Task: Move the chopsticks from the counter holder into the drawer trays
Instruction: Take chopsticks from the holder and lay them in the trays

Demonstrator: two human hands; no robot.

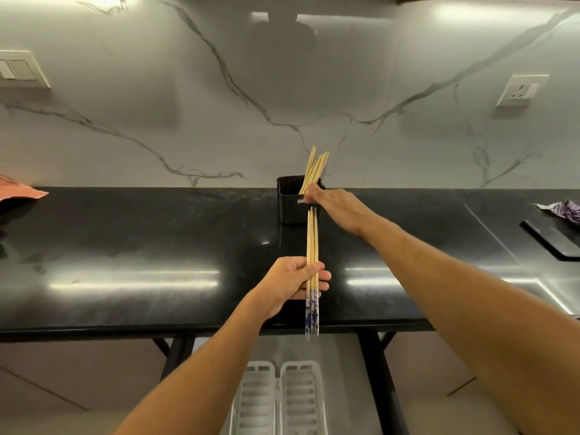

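Observation:
A black holder (290,204) stands at the back of the black counter (125,246). Several bamboo chopsticks (314,169) lean to the right out of it. My right hand (337,207) reaches to the holder's right rim and its fingertips pinch those chopsticks low on their shafts. My left hand (293,282) hovers over the counter's front half, shut on a small bundle of chopsticks (312,240) with blue-and-white patterned ends pointing toward me. Below the counter edge, two white slotted trays (279,400) lie side by side in the open drawer.
An orange cloth (18,191) lies at the far left of the counter. At the far right are a patterned cloth (561,210) and a dark flat tray (552,240). A marble wall with a socket (521,91) rises behind. Black drawer rails (379,372) flank the trays.

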